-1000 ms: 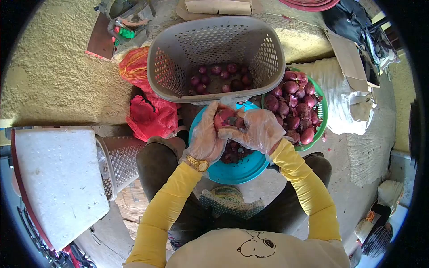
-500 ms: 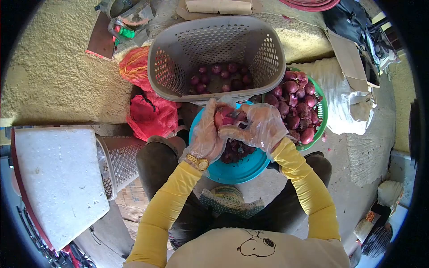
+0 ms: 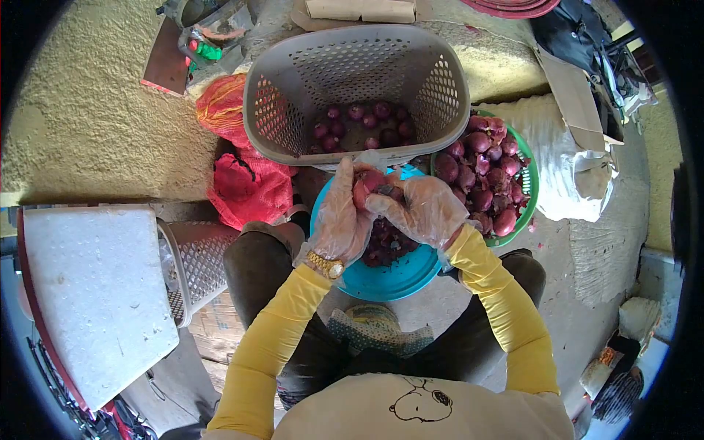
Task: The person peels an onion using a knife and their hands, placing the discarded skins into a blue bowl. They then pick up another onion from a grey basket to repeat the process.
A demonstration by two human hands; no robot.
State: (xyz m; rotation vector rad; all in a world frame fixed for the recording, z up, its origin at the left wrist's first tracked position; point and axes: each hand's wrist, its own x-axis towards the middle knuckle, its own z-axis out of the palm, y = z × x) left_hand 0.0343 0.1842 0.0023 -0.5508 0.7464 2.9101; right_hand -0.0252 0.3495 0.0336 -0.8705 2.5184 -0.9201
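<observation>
My left hand [image 3: 342, 216], in a clear plastic glove with a gold watch at the wrist, is closed around a red onion [image 3: 364, 186]. My right hand [image 3: 431, 209], gloved the same way, is curled with its thumb against the onion's right side. A small dark grey piece [image 3: 389, 192] shows between the right thumb and fingers; I cannot tell what it is. Both hands are over a blue basin [image 3: 396, 283] with dark onion skins [image 3: 386, 245] in it.
Beyond the hands stands a grey perforated basket [image 3: 356, 62] with several onions at its bottom. A green basket [image 3: 533, 180] heaped with red onions is at the right. Red mesh sacks [image 3: 253, 192] lie left, and a white foam board [image 3: 95, 293] is at the lower left.
My right thumb has moved up and pressed in along the onion. The onion has turned slightly in my left hand, showing a smoother side.
</observation>
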